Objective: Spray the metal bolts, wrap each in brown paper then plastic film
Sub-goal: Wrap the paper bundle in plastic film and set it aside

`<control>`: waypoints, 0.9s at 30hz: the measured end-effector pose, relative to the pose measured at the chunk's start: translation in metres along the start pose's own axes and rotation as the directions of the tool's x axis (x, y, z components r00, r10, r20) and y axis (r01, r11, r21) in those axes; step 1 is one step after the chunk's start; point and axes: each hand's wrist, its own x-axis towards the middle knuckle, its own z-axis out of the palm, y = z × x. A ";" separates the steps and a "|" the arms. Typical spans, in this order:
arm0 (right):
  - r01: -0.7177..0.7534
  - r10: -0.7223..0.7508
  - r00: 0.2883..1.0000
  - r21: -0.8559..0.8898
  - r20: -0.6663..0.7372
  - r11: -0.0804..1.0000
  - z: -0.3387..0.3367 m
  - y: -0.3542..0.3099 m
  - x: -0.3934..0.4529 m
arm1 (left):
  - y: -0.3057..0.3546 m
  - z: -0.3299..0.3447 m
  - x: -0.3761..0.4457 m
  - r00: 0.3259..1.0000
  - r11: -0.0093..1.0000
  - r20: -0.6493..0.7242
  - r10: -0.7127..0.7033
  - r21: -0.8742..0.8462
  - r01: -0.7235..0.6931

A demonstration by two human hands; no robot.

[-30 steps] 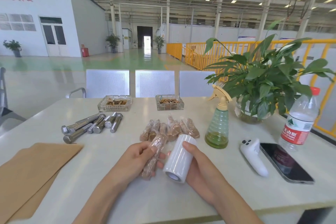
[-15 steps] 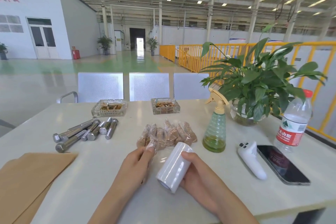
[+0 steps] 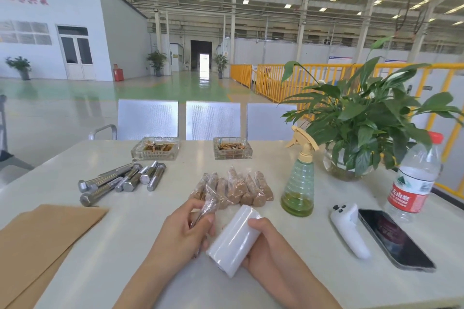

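Holding a wrapped bolt (image 3: 209,204) in curled fingers, the left hand (image 3: 187,229) sits beside the right hand (image 3: 263,241), which grips the white roll of plastic film (image 3: 233,238). More wrapped bolts (image 3: 238,188) lie just behind. Bare metal bolts (image 3: 120,180) and brown paper (image 3: 42,236) lie to the left, the spray bottle (image 3: 298,183) to the right.

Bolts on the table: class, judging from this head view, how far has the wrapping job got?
Done: a row of wrapped bolts lies mid-table, brown paper under clear film. In hand: the left hand holds another wrapped bolt while the right hand grips the film roll. Left: a pile of bare bolts waits by the brown paper sheets; the spray bottle stands untouched.
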 end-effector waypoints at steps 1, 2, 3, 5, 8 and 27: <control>0.005 -0.005 1.000 -0.027 0.011 1.000 0.001 0.000 0.001 | 0.000 0.000 0.000 1.000 0.999 -0.013 0.016 0.050 -0.015; 0.017 -0.015 1.000 -0.055 0.027 0.998 0.003 0.001 0.003 | 0.001 0.000 0.000 1.000 0.997 -0.015 0.015 0.075 -0.014; 0.031 -0.028 0.999 -0.076 0.036 0.997 0.005 0.002 0.006 | 0.002 -0.001 0.000 1.000 0.997 -0.007 -0.007 0.079 0.007; 0.044 -0.041 0.999 -0.089 0.033 0.995 0.010 0.003 0.009 | 0.004 -0.004 0.000 0.994 0.994 0.018 -0.106 -0.024 0.106; 0.023 -0.021 1.000 -0.055 0.021 0.998 0.014 0.003 0.013 | 0.002 -0.013 -0.001 0.977 0.956 0.135 -0.166 -0.222 0.193; 0.039 -0.039 0.999 -0.015 -0.001 0.999 0.020 -0.009 0.005 | 0.011 -0.011 0.008 0.938 0.813 0.127 -0.323 -0.471 0.344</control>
